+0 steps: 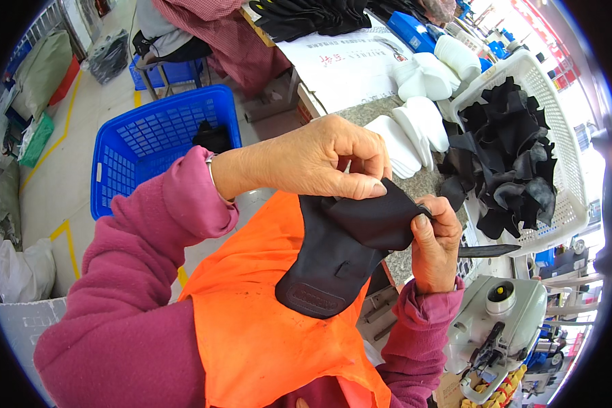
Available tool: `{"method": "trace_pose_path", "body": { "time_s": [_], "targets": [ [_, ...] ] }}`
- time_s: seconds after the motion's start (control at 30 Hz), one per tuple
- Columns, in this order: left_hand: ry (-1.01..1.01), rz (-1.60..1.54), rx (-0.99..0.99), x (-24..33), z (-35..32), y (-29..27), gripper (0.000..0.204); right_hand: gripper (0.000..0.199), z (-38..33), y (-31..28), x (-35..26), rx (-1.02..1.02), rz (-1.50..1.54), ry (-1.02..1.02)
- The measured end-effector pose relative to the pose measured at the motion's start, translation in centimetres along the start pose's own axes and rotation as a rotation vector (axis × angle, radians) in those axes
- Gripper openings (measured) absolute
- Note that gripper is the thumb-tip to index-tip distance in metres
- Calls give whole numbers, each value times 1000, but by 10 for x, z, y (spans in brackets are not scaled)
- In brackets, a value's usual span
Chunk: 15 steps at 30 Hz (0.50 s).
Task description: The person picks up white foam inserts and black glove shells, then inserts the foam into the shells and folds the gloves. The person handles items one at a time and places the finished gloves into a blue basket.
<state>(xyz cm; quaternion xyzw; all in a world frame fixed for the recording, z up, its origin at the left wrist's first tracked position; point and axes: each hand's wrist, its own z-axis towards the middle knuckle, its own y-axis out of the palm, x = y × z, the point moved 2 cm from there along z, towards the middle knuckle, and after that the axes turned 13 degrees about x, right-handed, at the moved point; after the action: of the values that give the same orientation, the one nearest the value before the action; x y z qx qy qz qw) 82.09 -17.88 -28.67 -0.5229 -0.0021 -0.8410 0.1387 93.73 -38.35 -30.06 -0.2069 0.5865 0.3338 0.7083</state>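
Observation:
A black fabric piece (340, 262) hangs between my hands over my orange apron (272, 326). It is soft and partly folded over at the top, with a raised oval outline near its lower end. My left hand (340, 160) pinches its upper edge between thumb and fingers. At its right corner, my right hand (438, 241) grips the edge with thumb and forefinger. Just beyond the right hand a dark pointed strip (489, 250) sticks out; what it belongs to is hidden.
White shaped pads (421, 129) lie stacked on the worktable, beside a white basket (572, 136) heaped with black pieces (506, 156). A grey-green machine (523, 306) stands at the lower right. On the floor at left is a blue basket (132, 132) with something black inside.

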Motion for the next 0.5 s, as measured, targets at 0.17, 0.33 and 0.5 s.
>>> {"method": "trace_pose_path", "body": {
  "time_s": [0.17, 0.33, 0.5],
  "targets": [
    [-5, 18, 21, 2, -1, 1, 17, 9, 0, 0, 6, -1, 31, 33],
    [1, 97, 78, 3, -2, 3, 18, 9, 2, -2, 8, -9, 51, 32],
    [58, 162, 132, 10, -4, 4, 19, 9, 3, -2, 9, 22, 57, 68]
  ]
}}
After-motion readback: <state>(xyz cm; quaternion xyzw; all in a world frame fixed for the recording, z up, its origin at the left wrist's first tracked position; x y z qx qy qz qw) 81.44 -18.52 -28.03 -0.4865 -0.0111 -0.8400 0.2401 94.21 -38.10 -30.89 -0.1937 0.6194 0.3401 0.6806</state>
